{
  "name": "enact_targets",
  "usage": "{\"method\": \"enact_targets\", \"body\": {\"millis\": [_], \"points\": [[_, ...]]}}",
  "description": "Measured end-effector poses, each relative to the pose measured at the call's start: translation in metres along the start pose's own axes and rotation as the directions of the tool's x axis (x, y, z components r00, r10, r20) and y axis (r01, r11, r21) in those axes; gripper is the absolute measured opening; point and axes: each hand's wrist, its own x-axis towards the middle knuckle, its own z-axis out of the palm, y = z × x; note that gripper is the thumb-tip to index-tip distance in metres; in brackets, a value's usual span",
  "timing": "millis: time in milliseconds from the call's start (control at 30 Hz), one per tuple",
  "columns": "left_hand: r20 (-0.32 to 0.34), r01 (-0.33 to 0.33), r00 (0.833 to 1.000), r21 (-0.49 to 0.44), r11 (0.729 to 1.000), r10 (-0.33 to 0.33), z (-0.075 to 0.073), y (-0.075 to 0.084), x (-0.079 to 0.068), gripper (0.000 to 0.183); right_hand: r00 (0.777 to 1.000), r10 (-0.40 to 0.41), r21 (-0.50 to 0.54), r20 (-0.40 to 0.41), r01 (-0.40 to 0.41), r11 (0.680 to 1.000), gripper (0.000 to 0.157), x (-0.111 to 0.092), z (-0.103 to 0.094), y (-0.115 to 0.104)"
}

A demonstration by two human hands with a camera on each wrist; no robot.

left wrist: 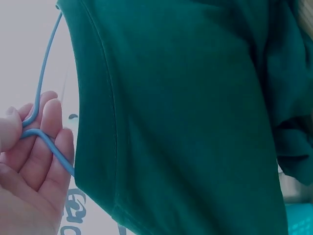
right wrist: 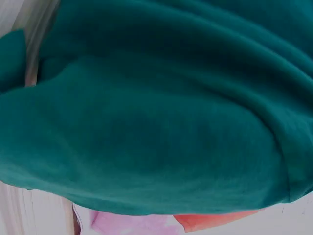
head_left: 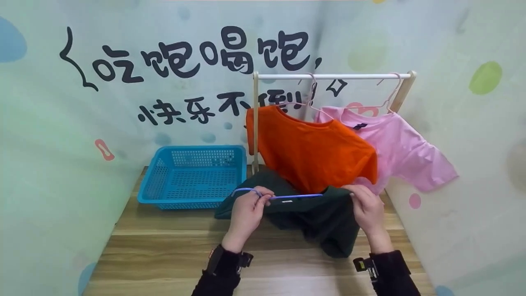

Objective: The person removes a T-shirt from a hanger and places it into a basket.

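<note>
A dark green T-shirt (head_left: 328,218) hangs between the two hands above the table. My left hand (head_left: 248,207) pinches a blue clothes hanger (head_left: 296,196) near its neck; the left wrist view shows the thumb against the bent blue wire (left wrist: 49,142). The hanger's arms run into the shirt's neck opening, and its hook points left. My right hand (head_left: 367,207) pinches the shirt at its right shoulder by the collar. In the right wrist view the green cloth (right wrist: 146,132) fills most of the picture and hides the fingers.
Behind the hands stands a rack with a white rail (head_left: 349,77) and wooden posts. An orange T-shirt (head_left: 312,152) and a pink T-shirt (head_left: 411,152) hang on it from pink hangers. A blue plastic basket (head_left: 191,201) sits at the left on the wooden table (head_left: 164,255).
</note>
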Motion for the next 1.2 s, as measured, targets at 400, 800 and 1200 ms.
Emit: {"method": "enact_targets", "body": {"millis": [400,800,1200], "points": [[-0.192,-0.044,0.981,-0.110,0.993,0.022,-0.008,-0.013,-0.007,0.011,0.929,0.338,0.003,-0.153,-0.342,0.940,0.015,0.004,-0.006,0.009],[-0.119,0.002,0.993,0.012,1.000,-0.001,0.000,-0.016,-0.003,0.015,0.872,0.411,-0.116,0.267,-0.395,0.912,0.029,0.005,0.013,0.018],[-0.045,0.051,0.998,0.113,0.992,-0.046,0.014,-0.017,-0.006,0.014,0.937,-0.067,-0.086,0.342,0.102,0.991,0.053,0.021,0.026,-0.003]]}}
